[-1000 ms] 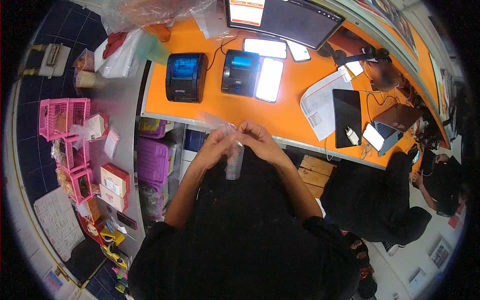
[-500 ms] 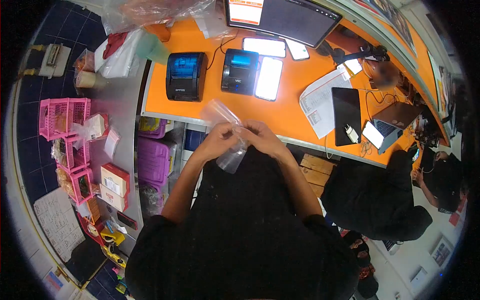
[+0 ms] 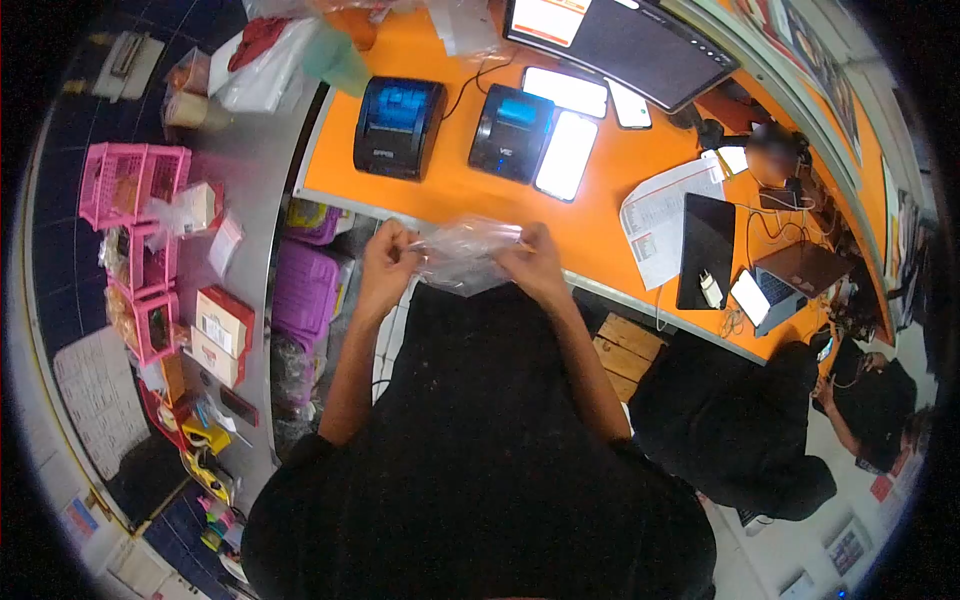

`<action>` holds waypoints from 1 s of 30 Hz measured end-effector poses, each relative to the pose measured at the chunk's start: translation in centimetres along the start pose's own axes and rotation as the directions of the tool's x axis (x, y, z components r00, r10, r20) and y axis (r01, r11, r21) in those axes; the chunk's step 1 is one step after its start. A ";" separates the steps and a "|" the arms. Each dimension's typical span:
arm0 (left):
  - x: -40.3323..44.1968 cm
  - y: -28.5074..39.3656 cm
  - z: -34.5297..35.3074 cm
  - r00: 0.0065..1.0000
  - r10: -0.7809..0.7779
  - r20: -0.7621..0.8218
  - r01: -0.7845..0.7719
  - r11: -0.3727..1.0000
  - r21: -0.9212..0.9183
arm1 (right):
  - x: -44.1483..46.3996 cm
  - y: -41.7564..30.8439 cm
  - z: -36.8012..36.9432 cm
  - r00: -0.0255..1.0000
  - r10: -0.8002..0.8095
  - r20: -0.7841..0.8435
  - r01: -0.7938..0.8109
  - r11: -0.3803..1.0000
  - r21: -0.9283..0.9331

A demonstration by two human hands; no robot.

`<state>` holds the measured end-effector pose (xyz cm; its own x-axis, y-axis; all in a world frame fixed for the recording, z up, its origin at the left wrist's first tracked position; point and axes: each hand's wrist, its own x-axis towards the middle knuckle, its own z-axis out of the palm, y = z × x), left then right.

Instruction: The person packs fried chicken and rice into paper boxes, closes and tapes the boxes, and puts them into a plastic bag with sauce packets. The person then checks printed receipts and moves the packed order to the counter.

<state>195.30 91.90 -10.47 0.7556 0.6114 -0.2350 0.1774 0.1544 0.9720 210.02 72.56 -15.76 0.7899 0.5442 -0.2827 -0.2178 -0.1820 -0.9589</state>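
A clear plastic bag point(image 3: 465, 258) is stretched between my two hands, just in front of the desk's near edge. My left hand point(image 3: 392, 262) pinches its left side, and my right hand point(image 3: 535, 262) grips the right side with curled fingers. The film looks crumpled and shiny, and I make out nothing inside it. Beyond my hands, on the orange desk point(image 3: 400, 205), stand two black receipt printers, one on the left point(image 3: 400, 128) and one nearer the middle point(image 3: 510, 135). A phone with a lit white screen point(image 3: 567, 157) lies beside the second printer.
A monitor point(image 3: 630, 50) stands at the back. Printed sheets point(image 3: 655, 225), a black tablet point(image 3: 706, 250) and a laptop point(image 3: 790, 275) lie to the right. Pink baskets point(image 3: 155, 255) and boxes point(image 3: 222, 325) sit on the metal counter point(image 3: 265, 180) at left. Another person point(image 3: 870, 400) is at far right.
My hands were close together with the bag bunched between them; now they are farther apart and the bag spans the gap. The view has shifted slightly.
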 end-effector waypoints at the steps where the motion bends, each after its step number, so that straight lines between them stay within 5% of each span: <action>1: -0.5 -0.2 1.2 0.999 0.029 -0.026 -0.024 0.982 0.189 | 0.4 0.8 1.8 0.992 -0.127 0.017 0.128 0.989 -0.071; 3: -0.4 -0.3 2.7 0.992 0.110 -0.065 -0.056 0.834 0.548 | 1.6 1.1 4.9 0.917 -0.390 0.085 0.400 0.898 -0.185; 6: -0.1 -6.3 0.6 0.938 0.290 -0.188 -0.058 0.669 0.741 | 0.8 -2.7 4.3 0.958 -0.225 0.180 0.280 0.869 -0.407; 9: -1.1 -4.1 -3.1 0.886 0.103 -0.453 0.278 0.664 0.694 | 1.3 -3.6 1.2 0.991 -0.022 0.132 0.104 0.741 -0.663; 12: -2.3 -0.9 -2.6 0.929 0.092 -0.358 0.167 0.759 0.629 | -0.3 -3.9 2.6 0.982 -0.122 0.146 0.190 0.588 -0.786; 15: -3.6 -1.8 -2.6 0.968 0.105 -0.228 0.047 0.817 0.575 | 0.8 -4.1 5.6 0.866 -0.364 0.342 0.498 0.566 -0.658; 17: -3.8 -1.4 -2.4 0.957 0.233 -0.172 -0.058 0.736 0.674 | 1.8 -4.8 6.9 0.774 -0.195 0.602 0.550 0.677 -0.489; 18: -3.6 -2.4 -3.8 0.973 0.160 -0.166 0.005 0.706 0.708 | 2.0 -5.0 7.1 0.692 -0.122 0.711 0.547 0.732 -0.406; 21: -3.6 -3.2 -6.9 0.970 -0.102 -0.219 0.182 0.903 0.389 | 1.3 -4.9 7.0 0.467 -0.193 0.863 0.378 0.926 0.002; 25: -3.5 -0.7 -6.9 0.922 -0.386 -0.025 0.386 0.910 0.152 | 0.3 -6.0 6.3 0.295 0.249 0.922 -0.282 0.945 -0.165; 28: -3.3 -0.4 -7.3 0.916 -0.399 -0.047 0.401 0.905 0.139 | -0.2 -6.0 5.2 0.366 0.019 0.931 -0.057 0.998 0.002; 30: -3.4 -1.2 -7.8 0.932 -0.331 -0.147 0.353 0.921 0.164 | 0.1 -7.4 4.5 0.662 0.061 0.747 0.288 0.900 -0.328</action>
<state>187.65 95.67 -10.87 0.5527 0.6329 -0.5422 0.5339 0.2307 0.8135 209.09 77.67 -8.82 0.0812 0.9609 -0.2647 0.2195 -0.2763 -0.9357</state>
